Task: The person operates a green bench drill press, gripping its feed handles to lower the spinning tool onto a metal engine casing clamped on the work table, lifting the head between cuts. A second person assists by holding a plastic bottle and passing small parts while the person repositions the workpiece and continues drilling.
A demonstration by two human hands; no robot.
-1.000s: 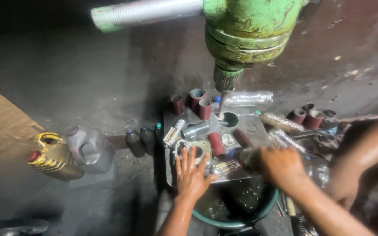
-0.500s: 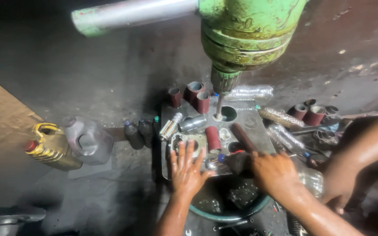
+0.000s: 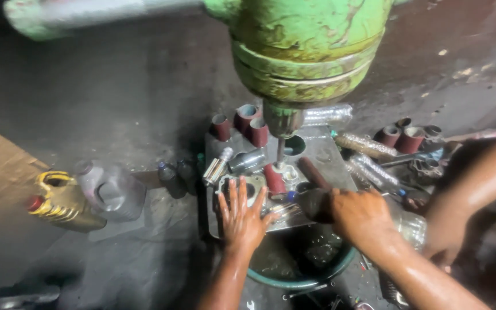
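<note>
**Hands close under the drill head**

Closer and larger than half a second ago, the green drill head (image 3: 311, 51) now fills the top of the view, and both hands sit lower on the metal drill table (image 3: 328, 155).

At far left a yellow jug (image 3: 58, 204) lies beside a grey jug (image 3: 110, 192), with two small dark bottles (image 3: 173, 175) just right of them. The left hand (image 3: 242, 215) lies flat and spread wide, fingers splayed over a pale metal plate (image 3: 248, 186), pressing on it and gripping nothing. Just right of it a reddish cylinder (image 3: 274, 178) stands under the drill bit (image 3: 281, 152). The right hand (image 3: 360, 215) is curled round a dark rounded object (image 3: 314, 204), apparently a bottle. Below both hands sits a green basin (image 3: 299, 278). More reddish sleeves (image 3: 409, 138) lie at right.

Fingers rest near the bit; if the spindle turns or the plate snatches, the left hand could be pulled in. Both forearms look wet, so a slip seems likely.
</note>
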